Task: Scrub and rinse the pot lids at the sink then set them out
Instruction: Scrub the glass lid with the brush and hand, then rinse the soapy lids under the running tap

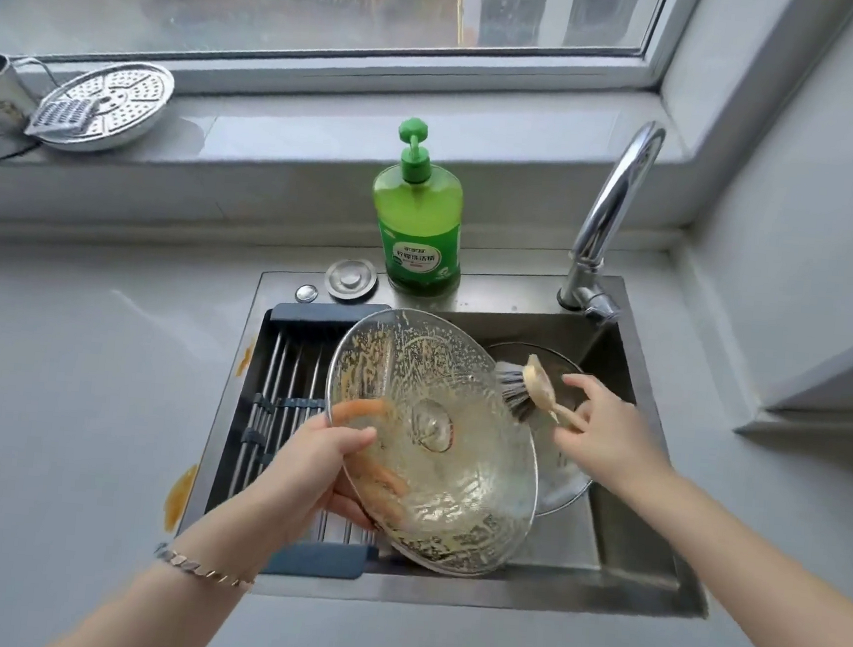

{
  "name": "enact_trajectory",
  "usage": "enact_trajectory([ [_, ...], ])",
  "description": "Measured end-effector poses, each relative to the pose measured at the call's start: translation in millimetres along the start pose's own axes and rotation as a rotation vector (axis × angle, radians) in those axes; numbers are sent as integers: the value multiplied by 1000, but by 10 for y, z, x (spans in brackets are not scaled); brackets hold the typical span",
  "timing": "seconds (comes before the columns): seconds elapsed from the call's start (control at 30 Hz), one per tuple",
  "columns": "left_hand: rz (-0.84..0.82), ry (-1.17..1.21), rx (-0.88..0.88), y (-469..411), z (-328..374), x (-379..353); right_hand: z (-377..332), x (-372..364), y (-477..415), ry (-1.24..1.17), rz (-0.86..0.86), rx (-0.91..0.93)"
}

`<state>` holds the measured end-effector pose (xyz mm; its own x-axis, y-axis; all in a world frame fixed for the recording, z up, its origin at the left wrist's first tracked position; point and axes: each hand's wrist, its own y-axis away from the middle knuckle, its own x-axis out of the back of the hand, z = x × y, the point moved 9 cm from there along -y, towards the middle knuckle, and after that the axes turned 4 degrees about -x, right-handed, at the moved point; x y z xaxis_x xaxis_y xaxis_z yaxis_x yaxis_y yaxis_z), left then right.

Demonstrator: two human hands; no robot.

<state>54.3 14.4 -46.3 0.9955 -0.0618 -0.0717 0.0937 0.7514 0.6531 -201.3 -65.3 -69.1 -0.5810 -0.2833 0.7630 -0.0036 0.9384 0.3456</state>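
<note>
One lid (452, 480) tilted | left hand (319, 463) grips its rim | right hand (606, 432) holds brush (532, 386)

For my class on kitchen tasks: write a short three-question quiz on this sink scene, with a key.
1. True or false: the left hand grips the soapy glass lid by its rim.
2. What does the right hand hold? A) a sponge B) a brush C) a cloth
3. Fill in: the green soap bottle stands to the ___ of the faucet.
Key: 1 true; 2 B; 3 left.
</note>
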Motion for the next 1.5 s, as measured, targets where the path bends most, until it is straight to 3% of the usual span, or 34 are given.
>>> enact_trajectory([
  [0.17, 156, -198, -32, -294, 238, 79, 344, 452, -543, -101, 195, -212],
  [0.37, 205, -277, -16, -508, 389, 43, 362, 584, -1096, -102, 280, -274],
  [0.9, 202, -329, 47, -739, 500, -66, 643, 410, -1390, -205, 285, -386],
  [1.3, 244, -321, 32, -592, 507, 48, 674, 426, -1229, -261, 272, -345],
  [1.4, 247, -316, 29, -570, 462, 84, 510, 426, -936, -466, 247, -223],
  [1.5, 242, -303, 36, -539, 399, 110, 193, 211, -540, -731, 40, -52],
])
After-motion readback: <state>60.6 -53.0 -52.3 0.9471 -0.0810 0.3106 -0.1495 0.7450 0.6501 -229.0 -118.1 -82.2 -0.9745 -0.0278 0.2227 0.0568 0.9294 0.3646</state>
